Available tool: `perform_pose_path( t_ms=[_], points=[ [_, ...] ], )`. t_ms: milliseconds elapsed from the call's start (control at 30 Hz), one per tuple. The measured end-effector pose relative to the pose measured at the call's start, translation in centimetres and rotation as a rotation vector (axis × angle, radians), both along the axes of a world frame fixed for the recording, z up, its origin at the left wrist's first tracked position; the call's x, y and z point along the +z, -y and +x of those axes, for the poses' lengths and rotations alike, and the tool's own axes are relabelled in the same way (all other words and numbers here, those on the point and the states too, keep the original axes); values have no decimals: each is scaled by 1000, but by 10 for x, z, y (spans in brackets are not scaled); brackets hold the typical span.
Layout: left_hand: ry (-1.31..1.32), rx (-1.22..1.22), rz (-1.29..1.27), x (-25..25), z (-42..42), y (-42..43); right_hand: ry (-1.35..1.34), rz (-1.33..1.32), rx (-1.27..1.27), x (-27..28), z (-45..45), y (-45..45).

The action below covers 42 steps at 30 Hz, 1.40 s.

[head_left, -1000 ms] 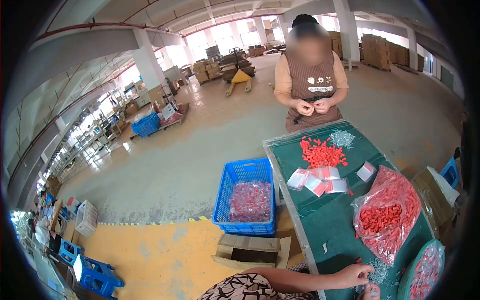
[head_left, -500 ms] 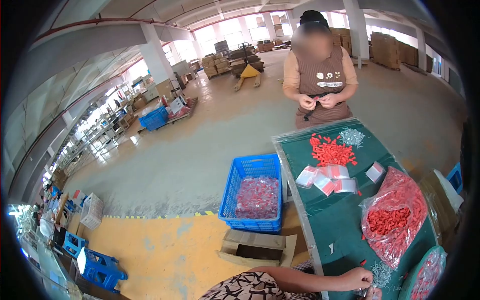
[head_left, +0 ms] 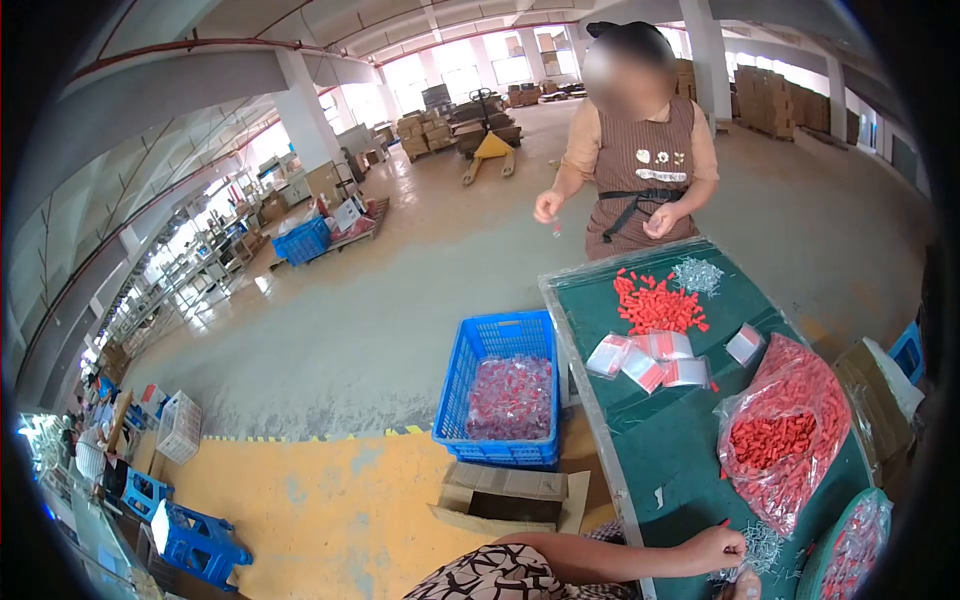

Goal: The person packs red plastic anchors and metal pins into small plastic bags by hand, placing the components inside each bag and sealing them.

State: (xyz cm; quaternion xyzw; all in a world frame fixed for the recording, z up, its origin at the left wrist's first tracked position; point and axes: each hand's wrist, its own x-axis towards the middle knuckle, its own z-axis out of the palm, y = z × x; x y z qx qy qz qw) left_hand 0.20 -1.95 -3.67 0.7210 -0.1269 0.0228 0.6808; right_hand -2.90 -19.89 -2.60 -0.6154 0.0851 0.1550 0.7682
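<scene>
My left hand (head_left: 716, 550) is at the near end of the green surface (head_left: 665, 450), its grip narrow, fingers curled beside the pile of metal screws (head_left: 763, 545). I can't tell if it pinches anything. My right hand (head_left: 747, 584) is mostly cut off below; I can't tell its grip. A red plug (head_left: 725, 522) lies just beside my left hand, near the open bag of red plugs (head_left: 785, 435).
</scene>
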Motion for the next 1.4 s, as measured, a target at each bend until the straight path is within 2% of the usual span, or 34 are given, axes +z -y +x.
perform_pose_path(
  t_ms=[133, 233, 333, 400, 500, 633, 700, 733, 833, 900, 1000, 1100, 1167, 1200, 1233, 1267, 1300, 1400],
  points=[
    [13, -23, -10, -7, -1, 4, -41, -140, 3, 6, -1, 0],
    [-75, -146, -128, -9, -3, 9, -18, -182, 54, -2, 1, 9],
    [-180, -164, -117, -7, -2, 8, -24, -211, 27, 7, -1, 6],
    [-94, -83, -124, -19, 1, 13, -25, -226, 12, 10, -3, 3],
    [-64, -74, -125, -24, 3, 13, -93, -12, -18, 10, -7, 2],
    [-30, -89, -118, -24, 3, 14, -147, 85, 46, 15, -5, 6],
    [-121, -126, -140, -16, 0, 12, -185, 106, 50, 16, -4, 7],
    [-166, -144, -150, -11, -1, 11, -176, 72, 56, 12, -3, 9],
    [-79, -160, -95, -14, -1, 13, -134, -47, 35, 2, -3, 13],
    [-178, -174, -141, -8, -4, 15, -83, -149, -22, 8, -5, 4],
    [-188, -174, -72, -6, -2, 14, 89, -334, 82, 4, -2, 10],
    [-67, -149, -15, -5, 1, 9, -88, -131, -11, 15, -5, 6],
    [-76, -135, 140, 14, -4, -2, -73, -44, 19, -14, -2, 14],
    [-183, -178, 96, 24, -7, -7, -124, -4, 11, 9, -5, 1],
    [-203, -246, 166, 35, -4, -12, -122, 103, 7, 3, -7, 4],
    [-191, -208, 103, 32, -6, -10, -182, 67, 8, 17, -6, -2],
    [-271, -225, 137, 42, -5, -10, -181, 159, 15, 22, -8, -2],
    [-325, -287, 72, 23, -5, 1, -143, 42, -15, 22, -8, 8]
  ],
)
